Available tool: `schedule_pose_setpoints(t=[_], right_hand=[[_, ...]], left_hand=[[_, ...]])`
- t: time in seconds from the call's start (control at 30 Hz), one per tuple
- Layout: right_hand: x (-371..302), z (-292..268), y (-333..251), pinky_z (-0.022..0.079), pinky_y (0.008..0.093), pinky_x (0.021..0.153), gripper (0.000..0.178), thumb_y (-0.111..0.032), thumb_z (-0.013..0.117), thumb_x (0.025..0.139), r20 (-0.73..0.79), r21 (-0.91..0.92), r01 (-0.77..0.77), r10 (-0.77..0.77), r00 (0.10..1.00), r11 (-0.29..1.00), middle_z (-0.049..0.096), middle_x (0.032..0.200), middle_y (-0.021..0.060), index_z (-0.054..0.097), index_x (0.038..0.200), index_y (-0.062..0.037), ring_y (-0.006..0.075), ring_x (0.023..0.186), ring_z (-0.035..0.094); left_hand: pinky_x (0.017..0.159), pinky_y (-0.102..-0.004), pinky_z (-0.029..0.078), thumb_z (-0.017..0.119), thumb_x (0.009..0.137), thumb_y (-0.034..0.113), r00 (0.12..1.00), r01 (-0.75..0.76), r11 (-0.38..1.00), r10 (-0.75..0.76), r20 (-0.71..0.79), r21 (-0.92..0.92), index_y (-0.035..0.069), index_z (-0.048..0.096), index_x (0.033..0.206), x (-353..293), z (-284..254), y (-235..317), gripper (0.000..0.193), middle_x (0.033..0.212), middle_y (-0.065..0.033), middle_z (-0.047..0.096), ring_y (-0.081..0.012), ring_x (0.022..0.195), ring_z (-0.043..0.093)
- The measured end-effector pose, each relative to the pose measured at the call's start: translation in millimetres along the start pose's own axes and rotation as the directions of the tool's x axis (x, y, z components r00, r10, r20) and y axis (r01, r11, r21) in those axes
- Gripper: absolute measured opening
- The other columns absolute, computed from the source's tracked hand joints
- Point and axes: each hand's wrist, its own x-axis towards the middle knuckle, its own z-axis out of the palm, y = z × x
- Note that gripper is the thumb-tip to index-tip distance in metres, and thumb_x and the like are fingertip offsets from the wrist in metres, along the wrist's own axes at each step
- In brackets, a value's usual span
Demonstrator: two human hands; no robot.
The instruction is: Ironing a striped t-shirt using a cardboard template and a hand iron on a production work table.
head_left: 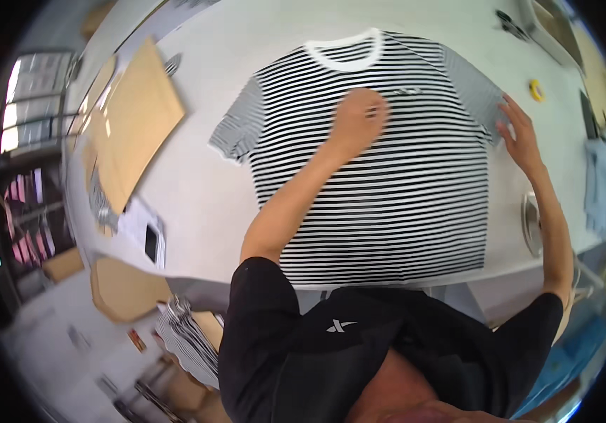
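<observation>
A black-and-white striped T-shirt (373, 197) with a white collar lies spread flat on the white table (208, 183), its neck away from me. My left hand (361, 120) is over the upper chest of the shirt, its fingers curled in and somewhat blurred. Whatever those fingers may hold is hidden. At the edge of the sleeve on the right, my right hand (519, 136) has its fingers stretched and apart, the fingertips at the fabric.
An iron (531, 224) stands beside my right forearm. Beyond it are a yellow tape roll (536, 89) and dark scissors (511, 25). Tan card sheets (141, 120) and a phone (150, 242) lie at the left. Light-blue cloth (603, 187) hangs at the far right.
</observation>
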Motion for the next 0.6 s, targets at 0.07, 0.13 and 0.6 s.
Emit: schedule_pose_setpoints(t=[0.07,0.13,0.6], right_hand=[[41.1,24.2,-39.8,0.049,0.0359,0.101,0.034,-0.001,0.066,0.092,-0.126,0.065,0.109,-0.100,0.987,0.992,0.060,0.141,0.0116,0.063,0.126,-0.0045,0.0284,0.122,0.061],[103.0,65.4,-106.3,0.051,0.0349,0.098,0.029,-0.003,0.066,0.093,-0.155,0.221,0.263,-0.232,0.960,0.939,0.064,0.135,0.0093,0.065,0.122,-0.0053,0.0265,0.117,0.063],[254.5,260.2,-350.2,0.050,0.0391,0.097,0.032,-0.032,0.053,0.103,0.035,0.246,0.541,-0.565,0.824,0.804,0.068,0.122,0.0096,0.067,0.121,-0.0105,0.0303,0.112,0.064]], left_hand=[[0.080,-0.0310,0.052,0.066,0.088,0.006,0.873,0.387,0.902,-0.293,-0.391,0.189,0.002,0.070,0.095,-39.7,-114.3,-72.0,0.009,0.097,-0.0087,0.070,-0.0217,0.089,0.064],[0.088,-0.0346,0.050,0.069,0.085,0.022,0.669,0.703,0.616,-0.403,-0.625,0.355,0.000,0.069,0.099,-91.8,-215.4,-122.0,0.026,0.099,-0.0140,0.066,-0.0283,0.092,0.061],[0.081,-0.0375,0.047,0.064,0.084,0.007,0.892,0.325,0.862,-0.142,-0.428,0.390,0.002,0.065,0.095,-193.5,-263.6,-101.8,0.012,0.098,-0.0072,0.059,-0.0274,0.087,0.054]])
